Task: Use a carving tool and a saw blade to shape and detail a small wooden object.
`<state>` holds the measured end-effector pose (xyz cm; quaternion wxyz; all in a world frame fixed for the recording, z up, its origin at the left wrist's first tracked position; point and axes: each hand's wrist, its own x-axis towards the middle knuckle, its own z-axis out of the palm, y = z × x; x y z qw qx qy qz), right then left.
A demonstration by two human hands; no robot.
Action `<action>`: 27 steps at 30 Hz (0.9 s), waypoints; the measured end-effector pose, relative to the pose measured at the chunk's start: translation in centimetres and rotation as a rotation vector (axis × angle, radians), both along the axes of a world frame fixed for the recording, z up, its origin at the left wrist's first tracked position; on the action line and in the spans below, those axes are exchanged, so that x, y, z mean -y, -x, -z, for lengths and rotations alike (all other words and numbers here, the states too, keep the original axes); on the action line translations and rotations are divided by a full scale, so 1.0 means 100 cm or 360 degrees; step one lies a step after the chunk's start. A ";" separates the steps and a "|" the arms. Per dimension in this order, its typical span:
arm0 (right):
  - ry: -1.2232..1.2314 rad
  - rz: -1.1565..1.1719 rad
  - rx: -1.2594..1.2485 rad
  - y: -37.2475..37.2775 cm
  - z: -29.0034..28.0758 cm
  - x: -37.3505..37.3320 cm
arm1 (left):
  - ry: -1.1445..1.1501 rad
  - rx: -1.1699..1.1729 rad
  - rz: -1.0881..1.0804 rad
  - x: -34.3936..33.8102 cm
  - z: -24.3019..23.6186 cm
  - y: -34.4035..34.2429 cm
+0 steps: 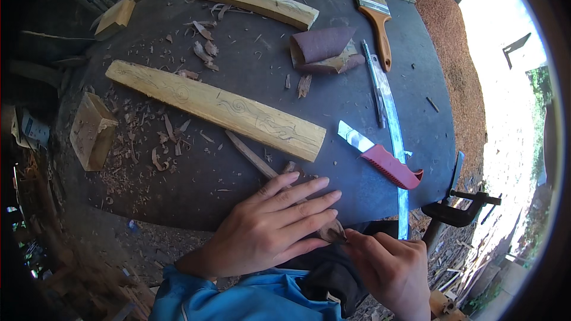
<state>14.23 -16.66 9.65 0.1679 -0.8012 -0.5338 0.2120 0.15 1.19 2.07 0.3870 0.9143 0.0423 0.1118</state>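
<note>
My left hand (267,220) lies palm down with its fingers stretched and slightly apart at the near edge of the table. Beneath it is a narrow brown piece of wood (253,153); one thin end sticks out past my knuckles, and the middle is covered. Close by, my right hand (389,264) is closed in a pinch beside a brown, rounded bit (332,232) under my left fingertips. What the right fingers grip is mostly hidden. Beyond the left hand rests a pale wooden board (220,110) with pencilled scrolls. A red-handled utility knife (386,163) lies to the right.
A metal ruler (394,125), a pen-like tool (375,83), a paintbrush (377,24) and curled sandpaper (324,47) lie on the dark table (262,83). Wood blocks (93,131) and shavings are at left. A clamp (458,208) grips near the right edge.
</note>
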 end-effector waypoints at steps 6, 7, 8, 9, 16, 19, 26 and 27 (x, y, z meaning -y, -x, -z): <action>0.0019 0.0044 0.0018 0.003 0.005 -0.003 | 0.0015 0.0021 -0.0025 0.005 0.003 0.002; -0.0014 0.0050 0.0047 0.002 0.006 -0.002 | 0.0018 0.0044 -0.0034 0.006 0.004 0.002; -0.0044 0.0054 0.0074 0.002 0.007 -0.002 | 0.0025 0.0032 -0.0037 0.004 0.005 0.001; -0.0013 0.0065 0.0061 0.006 0.008 -0.002 | 0.0000 0.0062 -0.0029 0.003 0.005 -0.001; -0.0106 0.0365 -0.0055 0.022 0.025 0.011 | -0.0109 0.0171 -0.0053 0.003 0.007 0.001; -0.0166 0.0418 0.0066 0.027 0.039 0.013 | -0.0185 0.0181 -0.0062 0.003 0.009 0.001; -0.0135 0.0524 -0.0026 0.029 0.043 0.030 | -0.0358 0.0313 -0.0043 0.008 0.015 0.000; -0.0129 0.0536 -0.0026 0.030 0.042 0.035 | -0.0375 0.0373 -0.0064 0.009 0.015 0.000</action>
